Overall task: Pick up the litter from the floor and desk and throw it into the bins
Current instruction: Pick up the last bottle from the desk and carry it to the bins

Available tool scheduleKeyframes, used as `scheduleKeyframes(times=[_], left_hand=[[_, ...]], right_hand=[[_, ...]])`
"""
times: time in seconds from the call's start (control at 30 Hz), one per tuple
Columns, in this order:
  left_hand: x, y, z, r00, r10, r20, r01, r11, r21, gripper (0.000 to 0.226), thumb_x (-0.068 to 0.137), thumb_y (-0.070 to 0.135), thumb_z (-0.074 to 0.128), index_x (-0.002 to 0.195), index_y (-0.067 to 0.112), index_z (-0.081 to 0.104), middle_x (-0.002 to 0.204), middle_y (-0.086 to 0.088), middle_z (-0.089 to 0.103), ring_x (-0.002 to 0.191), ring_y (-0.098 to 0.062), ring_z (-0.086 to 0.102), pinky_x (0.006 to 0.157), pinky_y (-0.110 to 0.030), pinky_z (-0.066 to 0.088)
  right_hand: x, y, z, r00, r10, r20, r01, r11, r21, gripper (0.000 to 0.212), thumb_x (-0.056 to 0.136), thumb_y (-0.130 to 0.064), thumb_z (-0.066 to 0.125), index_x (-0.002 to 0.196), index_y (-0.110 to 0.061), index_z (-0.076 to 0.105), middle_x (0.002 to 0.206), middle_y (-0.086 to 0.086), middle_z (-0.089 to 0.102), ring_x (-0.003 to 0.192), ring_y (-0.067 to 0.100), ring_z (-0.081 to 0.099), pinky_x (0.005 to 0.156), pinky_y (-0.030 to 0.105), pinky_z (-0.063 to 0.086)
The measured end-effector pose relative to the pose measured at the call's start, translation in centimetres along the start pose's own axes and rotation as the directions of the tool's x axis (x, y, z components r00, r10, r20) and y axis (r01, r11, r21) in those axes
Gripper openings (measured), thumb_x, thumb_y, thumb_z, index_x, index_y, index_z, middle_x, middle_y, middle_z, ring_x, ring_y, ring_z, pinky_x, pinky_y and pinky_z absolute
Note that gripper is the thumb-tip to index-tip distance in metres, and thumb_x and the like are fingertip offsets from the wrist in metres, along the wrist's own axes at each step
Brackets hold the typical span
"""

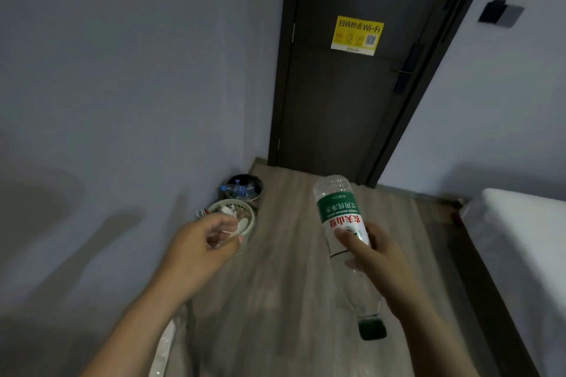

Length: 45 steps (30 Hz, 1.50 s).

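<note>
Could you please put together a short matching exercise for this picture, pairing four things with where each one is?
Things
1. water bottle
2. yellow sticker
3. dark bin
4. pale bin

Places
A. by the wall, just beyond the left hand, which pinches a white scrap
B. on the dark door
C. gripped in the right hand, cap end towards the camera
D. by the wall, nearest the door, with a clear bottle inside

Pairs: 1-C, 2-B, 3-D, 4-A
</note>
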State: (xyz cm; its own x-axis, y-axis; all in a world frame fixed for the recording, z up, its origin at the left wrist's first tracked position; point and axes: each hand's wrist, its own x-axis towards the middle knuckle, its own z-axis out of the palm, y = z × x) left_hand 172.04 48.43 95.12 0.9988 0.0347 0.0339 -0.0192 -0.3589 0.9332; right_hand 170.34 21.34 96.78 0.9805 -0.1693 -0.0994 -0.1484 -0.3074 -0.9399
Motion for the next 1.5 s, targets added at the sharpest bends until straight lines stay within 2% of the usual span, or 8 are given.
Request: scheduleKeyframes(times=[0.27, 0.4, 0.57, 0.7, 0.93, 1.13, 1.3, 1.5], left_hand=[[12.2, -1.7, 2.1, 0.999, -0.014, 0.032, 0.012, 0.997, 0.073, 0.02, 0.079, 0.01, 0.075, 0.096, 0.019, 0.071, 0.092, 0.008, 0.072, 0.085, -0.004, 0.067, 0.075, -0.014, 0.052], [18.9, -1.7, 4.3, 1.0, -0.029, 0.011, 0.027, 0.996, 0.09, 0.019, 0.077, 0.011, 0.076, 0.092, 0.021, 0.071, 0.091, 0.008, 0.073, 0.082, -0.003, 0.068, 0.078, -0.023, 0.054], [27.5, -0.8, 7.9, 0.999, -0.047, -0.003, 0.047, 0.99, 0.136, 0.02, 0.076, 0.015, 0.077, 0.092, 0.024, 0.069, 0.091, 0.007, 0.072, 0.083, -0.003, 0.068, 0.08, -0.022, 0.053], [33.8, -0.2, 10.3, 0.996, -0.074, -0.047, 0.079, 0.988, 0.134, 0.02, 0.079, 0.011, 0.075, 0.095, 0.021, 0.07, 0.092, 0.009, 0.071, 0.084, 0.003, 0.065, 0.077, -0.018, 0.052], [42.6, -1.0, 12.2, 0.988, -0.138, -0.07, 0.144, 0.985, 0.097, 0.028, 0.08, 0.004, 0.072, 0.091, 0.028, 0.063, 0.093, 0.008, 0.07, 0.085, -0.002, 0.065, 0.075, -0.013, 0.051], [51.9, -3.4, 11.8, 0.977, -0.197, -0.084, 0.198, 0.98, 0.004, 0.024, 0.075, 0.02, 0.078, 0.092, 0.029, 0.064, 0.095, 0.007, 0.07, 0.088, -0.005, 0.066, 0.084, -0.022, 0.052], [59.6, -5.0, 9.3, 0.98, -0.164, -0.113, 0.17, 0.984, 0.043, 0.02, 0.08, 0.021, 0.074, 0.099, 0.023, 0.067, 0.094, 0.011, 0.069, 0.089, -0.003, 0.065, 0.073, -0.007, 0.048], [65.3, -7.9, 6.8, 0.971, -0.216, -0.105, 0.221, 0.975, 0.033, 0.019, 0.081, 0.017, 0.073, 0.093, 0.029, 0.063, 0.096, 0.01, 0.067, 0.088, -0.002, 0.063, 0.073, -0.008, 0.046]], right_hand=[[12.9, 0.8, 1.4, 0.999, 0.031, -0.009, -0.03, 0.999, 0.013, 0.025, 0.08, -0.043, 0.069, 0.1, -0.034, 0.054, 0.096, -0.003, 0.065, 0.083, 0.017, 0.067, 0.067, 0.029, 0.059], [20.9, 1.7, 1.0, 0.999, 0.038, 0.019, -0.038, 0.999, 0.014, 0.038, 0.079, -0.045, 0.069, 0.109, -0.027, 0.056, 0.097, -0.002, 0.066, 0.083, 0.016, 0.068, 0.065, 0.027, 0.058], [31.6, 1.4, -0.9, 0.991, 0.062, 0.12, -0.07, 0.995, 0.07, 0.026, 0.082, -0.044, 0.066, 0.102, -0.032, 0.056, 0.098, 0.0, 0.067, 0.084, 0.017, 0.069, 0.063, 0.025, 0.056], [39.6, 0.7, -2.0, 0.981, 0.065, 0.185, -0.078, 0.995, 0.067, 0.032, 0.085, -0.04, 0.064, 0.111, -0.024, 0.057, 0.098, 0.002, 0.068, 0.083, 0.017, 0.069, 0.063, 0.025, 0.056], [50.2, 0.4, -0.4, 0.942, 0.04, 0.332, 0.001, 0.992, -0.123, 0.041, 0.083, -0.047, 0.064, 0.12, -0.03, 0.056, 0.098, -0.006, 0.068, 0.084, 0.01, 0.068, 0.073, 0.031, 0.059], [58.9, -1.6, 4.1, 0.906, 0.048, 0.42, 0.059, 0.97, -0.236, 0.041, 0.082, -0.042, 0.068, 0.119, -0.032, 0.053, 0.101, -0.012, 0.063, 0.085, 0.006, 0.064, 0.067, 0.019, 0.052], [65.7, -3.8, 7.9, 0.867, 0.078, 0.493, 0.147, 0.903, -0.403, 0.047, 0.075, -0.047, 0.074, 0.114, -0.03, 0.052, 0.104, -0.009, 0.062, 0.082, 0.004, 0.065, 0.063, 0.016, 0.053], [72.9, -4.0, 12.6, 0.87, 0.119, 0.479, 0.121, 0.89, -0.441, 0.045, 0.076, -0.047, 0.073, 0.111, -0.025, 0.055, 0.1, -0.008, 0.063, 0.082, 0.005, 0.064, 0.065, 0.019, 0.054]])
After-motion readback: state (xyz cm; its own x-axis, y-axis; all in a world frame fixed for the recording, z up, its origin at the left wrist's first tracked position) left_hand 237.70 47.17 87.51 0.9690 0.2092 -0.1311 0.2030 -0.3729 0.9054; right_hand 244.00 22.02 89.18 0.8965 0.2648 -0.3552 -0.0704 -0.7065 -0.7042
